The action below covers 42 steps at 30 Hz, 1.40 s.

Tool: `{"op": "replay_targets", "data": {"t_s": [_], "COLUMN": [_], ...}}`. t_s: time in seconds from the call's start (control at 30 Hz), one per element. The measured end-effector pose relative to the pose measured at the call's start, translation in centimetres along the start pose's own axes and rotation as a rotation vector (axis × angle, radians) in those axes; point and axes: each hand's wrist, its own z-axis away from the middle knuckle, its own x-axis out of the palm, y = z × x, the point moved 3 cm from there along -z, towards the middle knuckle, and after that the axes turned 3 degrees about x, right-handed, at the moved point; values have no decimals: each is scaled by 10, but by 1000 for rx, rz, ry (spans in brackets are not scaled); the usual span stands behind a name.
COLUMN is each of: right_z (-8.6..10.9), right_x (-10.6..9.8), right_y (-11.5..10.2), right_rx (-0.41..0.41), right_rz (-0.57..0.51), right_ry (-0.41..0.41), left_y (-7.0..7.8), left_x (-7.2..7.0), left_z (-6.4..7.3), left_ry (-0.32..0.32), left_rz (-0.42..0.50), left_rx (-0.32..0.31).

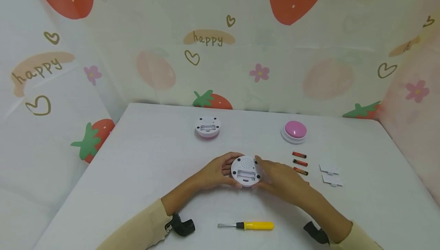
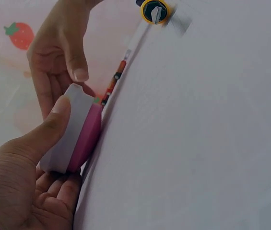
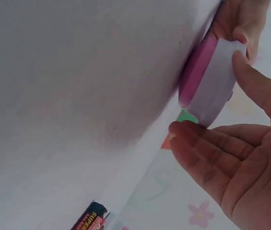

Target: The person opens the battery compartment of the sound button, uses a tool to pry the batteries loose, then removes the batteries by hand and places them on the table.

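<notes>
White tabletop [image 1: 137,196] below, the left hand [image 1: 216,172] grips a round white-and-pink plastic button [image 1: 246,163], open battery bay [image 1: 246,175] facing up, while the right hand [image 1: 282,175] rests relaxed fingers [image 3: 212,148] at its edge, red-and-black batteries [image 1: 300,163] off to the right, yellow-handled screwdriver [image 1: 258,225] lying in front.

pink-white round button [image 1: 245,165] | underside up | battery compartment [image 1: 246,174] uncovered | in left hand [image 1: 215,171]

The held button [image 2: 80,132] is pink and white
</notes>
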Motion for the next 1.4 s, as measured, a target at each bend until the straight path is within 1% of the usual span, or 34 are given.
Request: {"op": "replay_targets", "data": {"t_s": [0.23, 0.43, 0.6, 0.7, 0.8, 0.93, 1.1, 1.17, 1.3, 1.4], "right_z": [-1, -6, -11, -15, -20, -25, -33, -37, -46, -55], "right_x": [2, 1, -3, -6, -11, -20, -30, -33, -36, -39], "right_y": [2, 2, 2, 4, 6, 8, 15, 20, 30, 33], "right_rx": [28, 28, 46, 55, 67, 66, 36, 19, 29, 36], "right_rz": [-82, -124, -147, -177, -198, -206, -238, -251, -268, -272], "right_ry": [-15, -8, -7, -13, -17, -6, 14, 22, 23, 23], "left_y": [-2, 0, 7, 13, 19, 29, 38, 40, 42, 45], "left_x": [2, -2, -6, -9, -13, -18, -22, -23, -24, -25], "left_z": [-1, -1, -4, -8, -13, -21, -36, -43, -56, -64], "left_ry": [-7, 17, 26, 35, 45, 67, 85, 96, 128, 153], "left_rz": [3, -25, -66, -71, -86, -123, -160, -189, -247, -252], "left_rx": [-13, -24, -26, -22, -14, -19, -22, -28, -54, -58]}}
